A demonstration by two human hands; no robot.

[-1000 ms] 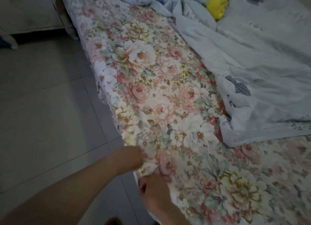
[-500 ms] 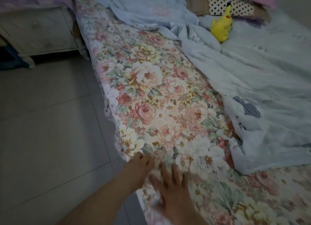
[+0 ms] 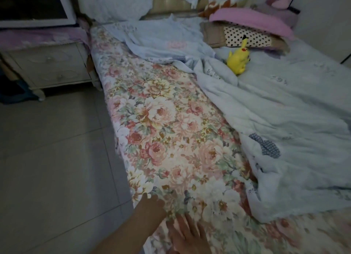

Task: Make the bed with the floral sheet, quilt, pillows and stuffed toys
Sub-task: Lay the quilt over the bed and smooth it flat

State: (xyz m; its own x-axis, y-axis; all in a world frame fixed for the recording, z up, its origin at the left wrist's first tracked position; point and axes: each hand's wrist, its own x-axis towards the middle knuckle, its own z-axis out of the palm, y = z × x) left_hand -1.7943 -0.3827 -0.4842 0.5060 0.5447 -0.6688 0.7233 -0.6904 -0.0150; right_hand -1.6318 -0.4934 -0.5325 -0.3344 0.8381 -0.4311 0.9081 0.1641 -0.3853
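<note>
- My right hand lies flat on the floral sheet near the bed's floor-side edge. Its fingers are straight and spread, holding nothing. I judge it is pressing the cloth smooth.
- My left hand sits just beside it, right at the mattress edge. I cannot tell whether its fingers pinch the sheet or only press it (they are lost against the pattern).
- The pale blue quilt lies rumpled over the far half of the bed, probably heaped there to leave the sheet reachable. It is not yet spread.
- The yellow stuffed toy sits on the quilt near the head, just in front of the polka-dot pillow and the pink pillow. I'd lift it off before drawing the quilt across.
</note>
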